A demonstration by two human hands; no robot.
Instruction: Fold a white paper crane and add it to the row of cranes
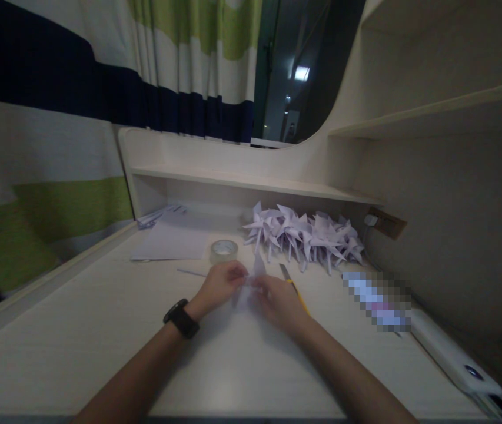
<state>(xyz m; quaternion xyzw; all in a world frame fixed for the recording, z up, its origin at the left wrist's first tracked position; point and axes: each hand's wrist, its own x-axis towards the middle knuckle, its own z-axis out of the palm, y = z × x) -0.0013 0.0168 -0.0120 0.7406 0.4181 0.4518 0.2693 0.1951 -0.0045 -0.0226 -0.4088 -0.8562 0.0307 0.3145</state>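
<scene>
Both hands meet over the middle of the white desk around a white paper pinwheel (258, 266). My left hand (220, 287), with a black watch on its wrist, pinches the pinwheel near its centre. From the other side, my right hand (281, 299) has its thumb and fingers closed on the same paper. One blade points up between the hands, and fingers cover much of the rest. Just beyond my left hand stands a roll of clear tape (224, 251). A thin paper stick (191, 272) lies left of it. Right of my right hand rests a yellow utility knife (295, 287).
Many finished paper pinwheels (306, 235) are heaped at the back right, under the shelf (242, 182). A stack of white paper (171, 238) lies back left, with rolled paper sticks (162, 215) behind. A blurred-out object (376, 300) and a long white device (454, 353) line the right side.
</scene>
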